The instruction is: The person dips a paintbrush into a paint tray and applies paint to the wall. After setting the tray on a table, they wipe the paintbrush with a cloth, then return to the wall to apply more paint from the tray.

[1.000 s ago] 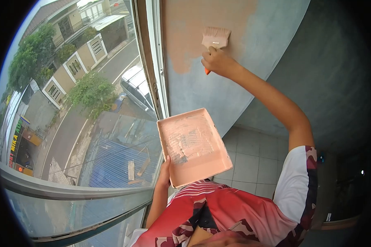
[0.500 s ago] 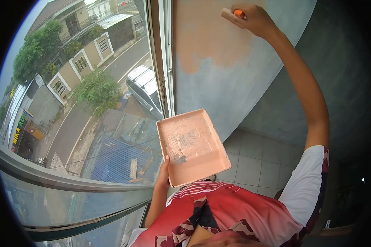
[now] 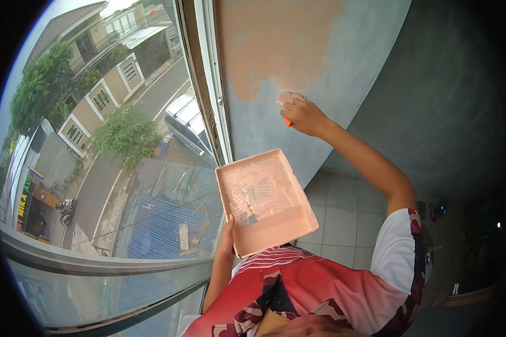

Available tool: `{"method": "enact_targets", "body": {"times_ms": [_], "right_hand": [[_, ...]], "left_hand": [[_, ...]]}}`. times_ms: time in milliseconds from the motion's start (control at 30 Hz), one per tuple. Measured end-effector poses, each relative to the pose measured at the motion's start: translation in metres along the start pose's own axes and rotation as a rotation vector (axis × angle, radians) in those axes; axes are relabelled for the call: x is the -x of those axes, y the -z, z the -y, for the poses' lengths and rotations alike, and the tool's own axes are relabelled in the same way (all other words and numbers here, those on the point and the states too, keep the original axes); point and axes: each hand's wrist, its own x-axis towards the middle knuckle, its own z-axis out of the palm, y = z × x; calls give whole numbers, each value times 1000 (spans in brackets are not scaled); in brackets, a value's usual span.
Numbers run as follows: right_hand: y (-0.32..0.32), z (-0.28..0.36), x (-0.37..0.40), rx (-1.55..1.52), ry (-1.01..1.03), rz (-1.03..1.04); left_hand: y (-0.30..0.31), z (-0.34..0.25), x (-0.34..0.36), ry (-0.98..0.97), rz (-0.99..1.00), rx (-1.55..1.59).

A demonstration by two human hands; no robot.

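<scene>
My right hand [image 3: 308, 119] is closed around a paintbrush [image 3: 291, 97] with an orange handle and peach-coated bristles. The brush is at the grey wall [image 3: 270, 135], just below the lower edge of a peach painted patch [image 3: 281, 45]. With my left hand [image 3: 226, 238] I grip the left side of a paint tray [image 3: 275, 227], thumb over its rim. The tray is tilted in front of my chest, and streaked peach paint coats its ridged bed. My other left fingers are hidden beneath it.
A window frame [image 3: 212, 84] borders the wall on the left. Through the glass show a street, a parked car [image 3: 188, 123] and a blue corrugated roof [image 3: 157, 227] below. Pale floor tiles [image 3: 340, 224] lie to the right of the tray.
My right hand has brought the brush down the wall, from the upper part of the peach patch to below it. The tray stays in my left hand, nearly unmoved.
</scene>
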Motion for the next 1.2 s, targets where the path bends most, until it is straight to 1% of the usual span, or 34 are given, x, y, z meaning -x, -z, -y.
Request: {"method": "enact_targets", "body": {"times_ms": [67,100,167,233,300,333,367,400,433,467,500,533,567,600,667,700,733,767,800,867,900,933,967,1000,1033,1067,1100,1133,1200], "right_hand": [[12,11,16,-476,-412,77],[20,18,26,-473,-423,75],[36,32,46,-568,-683,92],[27,45,86,-581,-750,-166],[31,69,126,-766,-1070,-256],[15,86,152,-819,-1137,-446],[2,105,182,-931,-1258,-550],[-2,129,211,-914,-1438,-518],[-16,158,244,-915,-1573,-517],[-26,188,268,-869,-1697,-600],[-41,217,302,-870,-1791,-630],[-44,242,322,-859,-1906,-636],[-36,264,331,-842,-2072,-615],[-27,273,333,-839,-2056,-621],[-4,300,334,-909,-2238,-643],[8,306,326,-933,-2203,-692],[18,304,315,-934,-2189,-756],[22,303,305,-925,-2131,-874],[1,303,318,-941,-2024,-958],[21,291,279,-836,-1879,-1091],[33,287,262,-846,-1704,-1081],[49,286,239,-830,-1592,-1103],[68,287,214,-876,-1499,-1091],[78,291,196,-879,-1345,-1052],[83,294,181,-762,-1210,-969],[101,299,166,-617,-1112,-766],[112,306,152,-612,-974,-699],[111,312,140,-688,-896,-614],[126,324,126,-810,-810,-363]], "left_hand": [[-2,-4,2,11,9,-5],[-5,-8,4,41,5,0],[-8,-15,3,68,15,-12],[-7,-13,2,63,-4,-17],[-4,-14,-1,75,6,-44],[-2,-13,-2,93,2,-51],[1,-10,-4,84,15,-62],[4,-7,-7,115,17,-72],[10,-4,-11,139,15,-79],[13,-4,-18,162,12,-82],[16,-5,-22,142,16,-75],[17,-5,-24,161,54,-75],[18,-8,-22,183,93,-74],[19,-11,-23,171,100,-66],[22,-18,-23,173,107,-104],[23,-24,-21,227,146,-51],[22,-29,-19,282,204,-111],[20,-33,-17,232,222,-96],[20,-26,-23,184,243,-80],[17,-26,-19,113,278,-111],[18,-28,-17,86,389,-98],[17,-27,-16,121,430,-134],[17,-26,-16,76,409,-128],[20,-26,-15,20,377,-111],[20,-24,-16,7,358,-137],[20,-22,-13,13,369,-140],[20,-21,-10,20,383,-117],[21,-23,-10,32,395,-95],[21,-23,-6,38,397,-93]]}}
